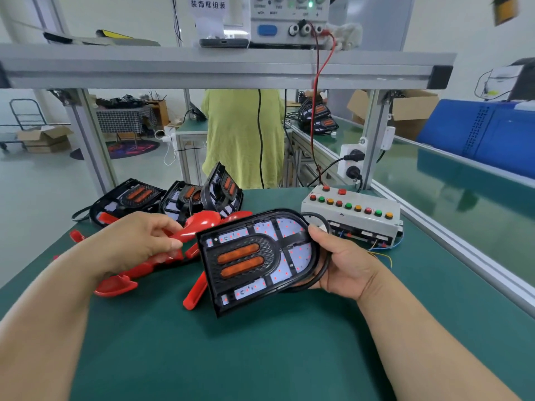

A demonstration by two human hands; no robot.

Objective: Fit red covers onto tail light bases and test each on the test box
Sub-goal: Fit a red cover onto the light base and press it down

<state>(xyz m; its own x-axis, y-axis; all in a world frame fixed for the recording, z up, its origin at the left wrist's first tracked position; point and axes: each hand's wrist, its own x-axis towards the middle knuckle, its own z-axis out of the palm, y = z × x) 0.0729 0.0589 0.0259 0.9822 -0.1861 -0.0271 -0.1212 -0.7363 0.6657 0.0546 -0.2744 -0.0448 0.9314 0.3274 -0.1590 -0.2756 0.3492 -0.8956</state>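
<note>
My right hand (pixel 343 263) grips the rounded end of a black tail light base (pixel 257 260), held tilted above the green table, its white LED board and two orange reflectors facing me and its black cable looped under my palm. My left hand (pixel 142 241) pinches a red cover (pixel 199 225) at the top of a pile of several red covers (pixel 121 283) just left of the base. The grey test box (pixel 351 217), with rows of red, green and orange buttons, sits at the right rear of the table.
Three more black bases (pixel 173 198) lean together at the back left of the green table (pixel 231 357). An aluminium frame shelf (pixel 225 66) overhead carries a power supply with red leads. A person in a yellow-green top (pixel 243 140) stands behind the bench. A conveyor runs along the right.
</note>
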